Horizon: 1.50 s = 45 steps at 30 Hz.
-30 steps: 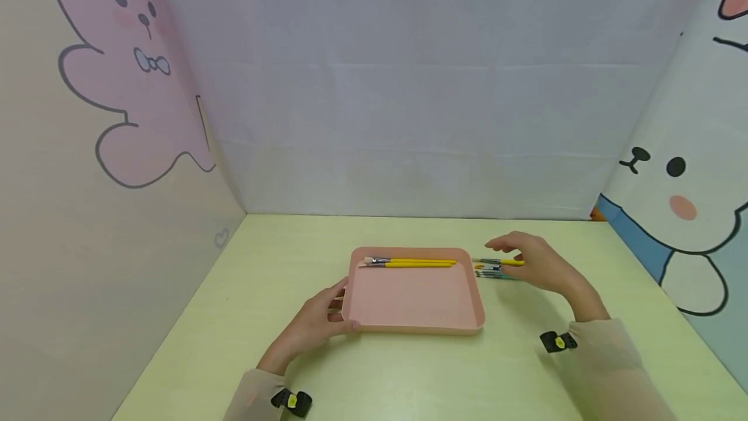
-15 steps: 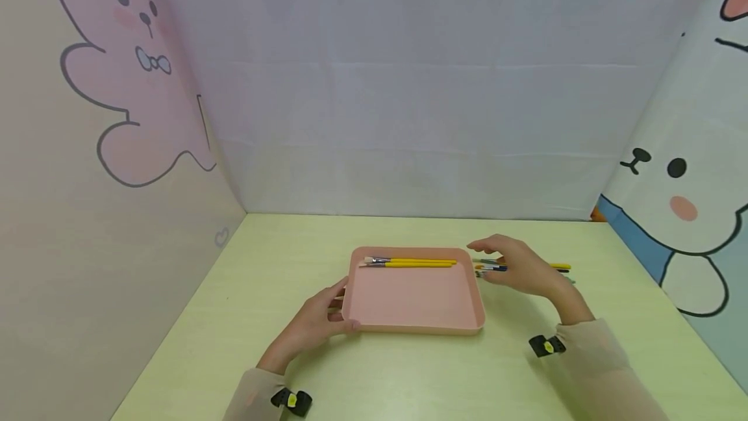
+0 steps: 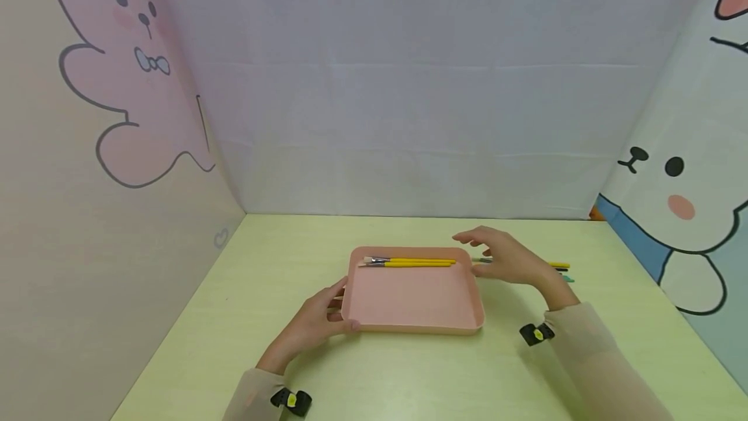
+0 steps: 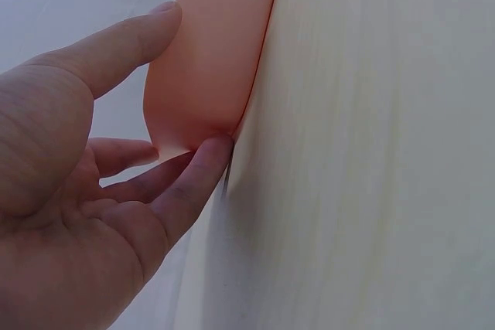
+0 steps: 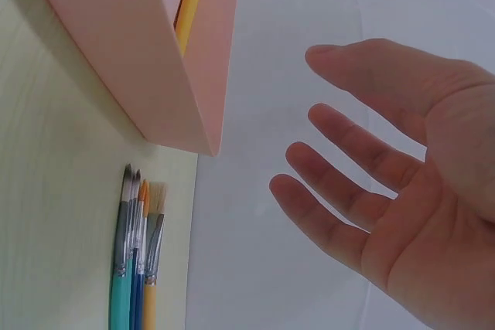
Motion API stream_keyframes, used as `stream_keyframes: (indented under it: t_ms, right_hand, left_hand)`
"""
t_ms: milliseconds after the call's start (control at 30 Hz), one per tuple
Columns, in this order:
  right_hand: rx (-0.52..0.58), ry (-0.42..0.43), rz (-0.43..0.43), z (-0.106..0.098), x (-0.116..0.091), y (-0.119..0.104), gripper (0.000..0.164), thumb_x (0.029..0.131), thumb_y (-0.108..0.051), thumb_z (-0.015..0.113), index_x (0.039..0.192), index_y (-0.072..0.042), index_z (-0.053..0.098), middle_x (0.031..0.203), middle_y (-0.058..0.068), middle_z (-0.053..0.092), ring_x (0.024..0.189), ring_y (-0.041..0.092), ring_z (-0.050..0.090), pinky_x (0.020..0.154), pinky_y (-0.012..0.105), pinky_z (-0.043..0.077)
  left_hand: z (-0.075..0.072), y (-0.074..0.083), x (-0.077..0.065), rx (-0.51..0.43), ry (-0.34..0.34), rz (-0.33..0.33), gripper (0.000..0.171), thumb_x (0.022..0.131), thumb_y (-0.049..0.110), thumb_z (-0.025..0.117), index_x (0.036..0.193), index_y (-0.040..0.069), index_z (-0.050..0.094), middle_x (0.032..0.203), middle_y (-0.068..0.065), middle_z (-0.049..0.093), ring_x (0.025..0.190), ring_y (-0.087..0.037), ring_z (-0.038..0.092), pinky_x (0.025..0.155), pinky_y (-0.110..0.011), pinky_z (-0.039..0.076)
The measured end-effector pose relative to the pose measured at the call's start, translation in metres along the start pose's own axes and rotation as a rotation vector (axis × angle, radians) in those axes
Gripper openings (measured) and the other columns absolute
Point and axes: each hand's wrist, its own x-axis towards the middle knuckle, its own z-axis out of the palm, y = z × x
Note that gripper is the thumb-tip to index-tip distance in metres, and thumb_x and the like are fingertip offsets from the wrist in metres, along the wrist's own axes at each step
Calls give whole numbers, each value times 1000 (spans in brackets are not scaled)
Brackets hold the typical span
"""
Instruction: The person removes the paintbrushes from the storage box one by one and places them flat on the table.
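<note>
A shallow pink tray (image 3: 415, 307) lies on the pale table. Two paintbrushes with yellow handles (image 3: 417, 264) rest inside it along the back. My left hand (image 3: 315, 318) holds the tray's left end. In the left wrist view, thumb and fingers sit around a corner of the pink wall (image 4: 220, 44). My right hand (image 3: 514, 262) hovers by the tray's back right corner, fingers spread and bent slightly, palm holding nothing. Beneath it, partly hidden, several loose paintbrushes (image 3: 561, 266) lie on the table. The right wrist view shows their bristle ends and teal, blue and yellow handles (image 5: 120, 299).
A white cloth wall (image 3: 409, 115) rises behind the table (image 3: 403, 375). Panels with a pink cartoon figure (image 3: 140, 135) and a white cartoon animal (image 3: 672, 213) bound the left and right sides.
My right hand has moved left, from over the loose brushes to the tray's right edge, staying free of any object. The left hand and the tray have kept their places.
</note>
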Motion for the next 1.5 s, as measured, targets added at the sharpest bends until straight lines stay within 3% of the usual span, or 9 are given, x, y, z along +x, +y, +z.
stream_keyframes:
  t_ms: [433, 667, 1000, 1367, 1500]
  right_hand:
    - [32, -96, 25, 7, 30, -8, 58, 96, -3, 74, 151, -4, 55, 147, 16, 60, 126, 38, 61, 100, 60, 58]
    - [46, -151, -21, 14, 49, -14, 60, 92, 5, 75, 149, 1, 55, 147, 21, 58, 125, 43, 61, 100, 63, 57]
    - [14, -285, -50, 33, 79, -20, 62, 91, 2, 79, 148, 2, 56, 144, 23, 59, 125, 44, 60, 105, 60, 54]
    - [11, -389, 60, 51, 99, -22, 62, 94, -1, 77, 152, -5, 56, 147, 15, 60, 132, 38, 57, 113, 55, 50]
    - [-10, -409, 58, 57, 101, -19, 60, 94, -3, 78, 151, -4, 57, 148, 14, 60, 135, 36, 56, 116, 54, 47]
  left_hand:
    - [1, 0, 0, 7, -3, -8, 103, 87, 37, 91, 168, 15, 32, 154, -13, 54, 130, -29, 62, 104, -35, 58]
    - [0, -1, 1, 14, -3, -1, 103, 86, 38, 91, 168, 15, 33, 153, -12, 55, 130, -29, 62, 104, -35, 59]
    - [1, 0, 1, 2, 3, 2, 102, 86, 33, 91, 168, 14, 33, 152, -13, 55, 129, -31, 62, 104, -37, 59]
    - [-1, 3, -2, -37, -7, -1, 100, 88, 32, 90, 168, 15, 33, 153, -14, 55, 129, -31, 62, 103, -39, 59]
    - [-1, 4, -3, -46, -5, -9, 100, 87, 32, 91, 168, 15, 34, 153, -14, 54, 129, -32, 62, 104, -42, 59]
